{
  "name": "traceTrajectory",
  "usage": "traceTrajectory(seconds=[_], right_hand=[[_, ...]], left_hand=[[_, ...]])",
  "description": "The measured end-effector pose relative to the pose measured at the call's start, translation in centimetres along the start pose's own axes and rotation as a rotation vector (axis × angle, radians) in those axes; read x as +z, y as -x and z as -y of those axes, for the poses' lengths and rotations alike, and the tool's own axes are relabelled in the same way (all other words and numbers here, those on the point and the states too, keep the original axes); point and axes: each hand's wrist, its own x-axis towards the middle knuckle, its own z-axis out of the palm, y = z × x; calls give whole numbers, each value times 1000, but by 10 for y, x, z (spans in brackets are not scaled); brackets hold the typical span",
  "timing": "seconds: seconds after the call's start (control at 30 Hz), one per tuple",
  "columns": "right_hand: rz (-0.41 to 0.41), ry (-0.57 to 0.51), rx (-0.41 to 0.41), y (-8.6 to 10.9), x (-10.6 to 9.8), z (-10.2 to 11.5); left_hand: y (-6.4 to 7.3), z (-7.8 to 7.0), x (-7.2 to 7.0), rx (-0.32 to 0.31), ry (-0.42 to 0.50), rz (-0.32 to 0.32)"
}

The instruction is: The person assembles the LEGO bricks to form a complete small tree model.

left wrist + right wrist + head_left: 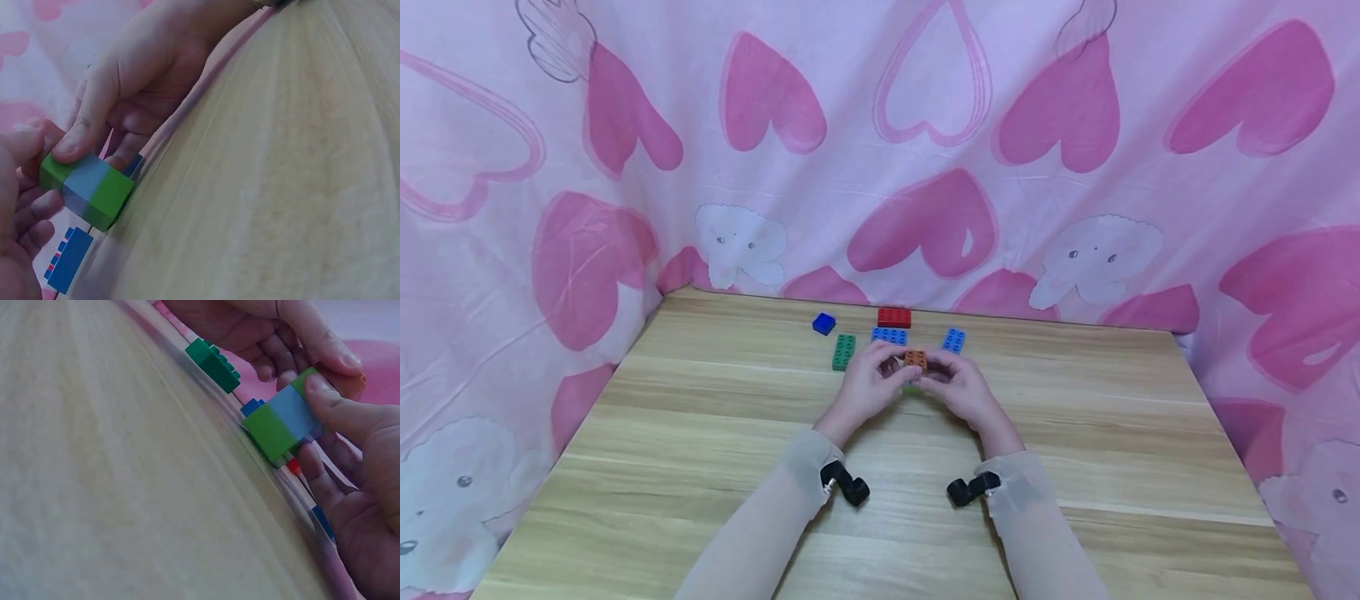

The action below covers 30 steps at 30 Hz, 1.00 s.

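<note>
Both hands are on the stack here, just above the middle of the wooden table's far half, and it stands upright: green block at the bottom, pale blue in the middle, another green above, orange brick on top! The left hand has its thumb against the orange brick, pinching it; the right hand is clamped on the stack, thumb pressed to the upper green block. Whether the base touches the table, I can't tell. Out around them, a dark green brick sits just left of the left hand, a blue brick lies behind with a red brick beyond it, a second blue brick rests behind the right hand, and a dark blue piece is off at far left.
</note>
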Motion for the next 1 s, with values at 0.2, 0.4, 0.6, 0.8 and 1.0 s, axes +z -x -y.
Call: traceTrajectory(seconds=[0.2, 0.4, 0.6, 0.8, 1.0], right_hand=[[-35, 25, -18, 0, 2, 0], [-26, 33, -14, 0, -1, -3], [-20, 50, 13, 2, -8, -5], [6, 29, 20, 0, -9, -5], [9, 20, 40, 0, -9, -6]], left_hand=[[-1, -2, -6, 1, -11, -70], [-4, 6, -9, -118, -107, -91], [-2, 11, -9, -145, -308, 10], [0, 9, -9, -160, -355, 68], [0, 5, -11, -211, -350, 87]])
